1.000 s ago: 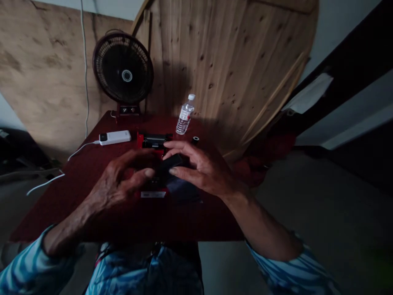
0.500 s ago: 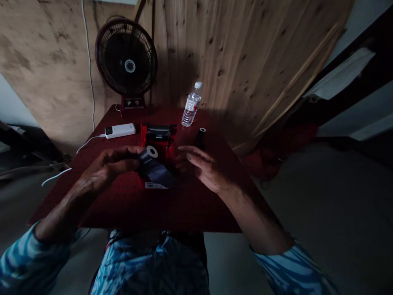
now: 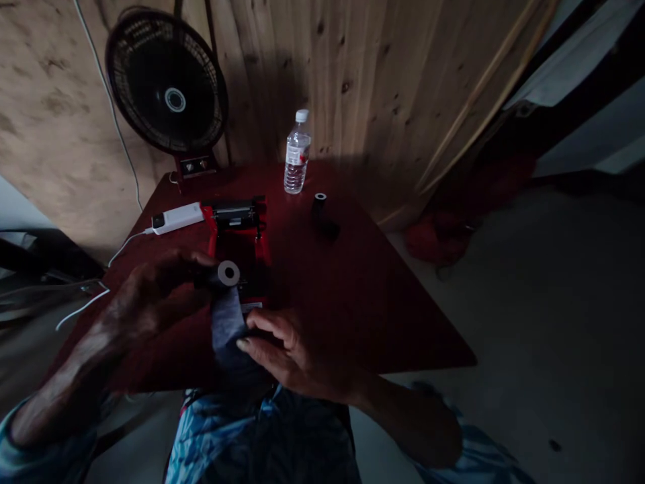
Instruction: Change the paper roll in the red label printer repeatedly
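My left hand (image 3: 151,296) is closed round a dark ribbon roll (image 3: 229,273), its pale ring-shaped core end facing me. A loose length of thin, shiny ribbon (image 3: 226,319) hangs from the roll toward the table's front edge. At its right edge, the thumb and forefinger of my right hand (image 3: 295,349) pinch the ribbon. Just beyond the roll stands an opened red-and-black machine (image 3: 265,245), with a black roller (image 3: 234,214) across its back. The roll and my left hand partly cover the front of this machine.
Behind the machine are a water bottle (image 3: 296,158) and a fan (image 3: 174,101). A white power bank (image 3: 177,218) with a cable lies at the left. Another dark roll (image 3: 319,205) stands on the red table (image 3: 353,302), right of the machine.
From over the machine, the roll has come into my left hand and nearer to me. My right hand moved down and left onto the loose ribbon, which now hangs toward me.
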`<control>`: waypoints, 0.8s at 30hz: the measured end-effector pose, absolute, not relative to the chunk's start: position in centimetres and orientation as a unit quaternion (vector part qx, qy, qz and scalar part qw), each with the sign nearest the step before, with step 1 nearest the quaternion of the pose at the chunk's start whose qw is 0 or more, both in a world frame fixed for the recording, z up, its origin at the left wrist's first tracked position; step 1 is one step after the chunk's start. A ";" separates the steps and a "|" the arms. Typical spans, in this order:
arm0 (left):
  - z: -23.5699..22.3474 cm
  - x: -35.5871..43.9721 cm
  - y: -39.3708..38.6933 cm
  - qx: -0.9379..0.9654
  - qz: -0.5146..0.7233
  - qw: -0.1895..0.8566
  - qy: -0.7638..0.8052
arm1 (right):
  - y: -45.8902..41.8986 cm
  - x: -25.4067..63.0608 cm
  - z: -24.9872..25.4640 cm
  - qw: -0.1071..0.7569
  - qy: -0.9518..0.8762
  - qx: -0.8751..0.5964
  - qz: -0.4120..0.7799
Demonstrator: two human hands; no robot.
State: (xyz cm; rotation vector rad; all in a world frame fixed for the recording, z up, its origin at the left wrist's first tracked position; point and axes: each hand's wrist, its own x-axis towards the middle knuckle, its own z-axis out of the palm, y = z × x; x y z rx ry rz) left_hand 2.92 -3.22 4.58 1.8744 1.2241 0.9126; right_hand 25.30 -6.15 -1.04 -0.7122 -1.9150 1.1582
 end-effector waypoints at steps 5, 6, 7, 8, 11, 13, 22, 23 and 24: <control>4.5 4.3 -1.1 0.808 0.305 0.186 0.468 | -5.3 24.6 -2.0 0.385 -0.651 -0.296 0.583; 4.5 4.6 -0.6 0.816 0.285 0.160 0.477 | -5.1 24.6 -2.2 0.383 -0.630 -0.297 0.607; 4.5 4.9 -0.1 0.824 0.259 0.136 0.486 | -5.0 24.6 -2.4 0.378 -0.612 -0.294 0.629; 4.5 5.2 0.5 0.829 0.229 0.113 0.497 | -4.9 24.6 -2.7 0.368 -0.599 -0.289 0.650; 4.2 6.0 2.3 0.831 0.121 0.057 0.540 | -5.1 25.1 -3.4 0.331 -0.591 -0.249 0.692; 4.0 6.6 3.2 0.824 0.043 0.034 0.564 | -5.3 26.0 -3.7 0.309 -0.593 -0.217 0.711; 3.7 8.5 5.7 0.833 -0.107 0.021 0.543 | -0.9 31.1 -4.7 0.486 -0.462 -0.288 0.684; 3.6 8.6 5.9 0.833 -0.108 0.026 0.542 | -0.1 31.3 -5.1 0.506 -0.452 -0.301 0.670; 3.5 8.6 6.2 0.833 -0.106 0.030 0.542 | 0.6 31.3 -5.6 0.519 -0.447 -0.314 0.658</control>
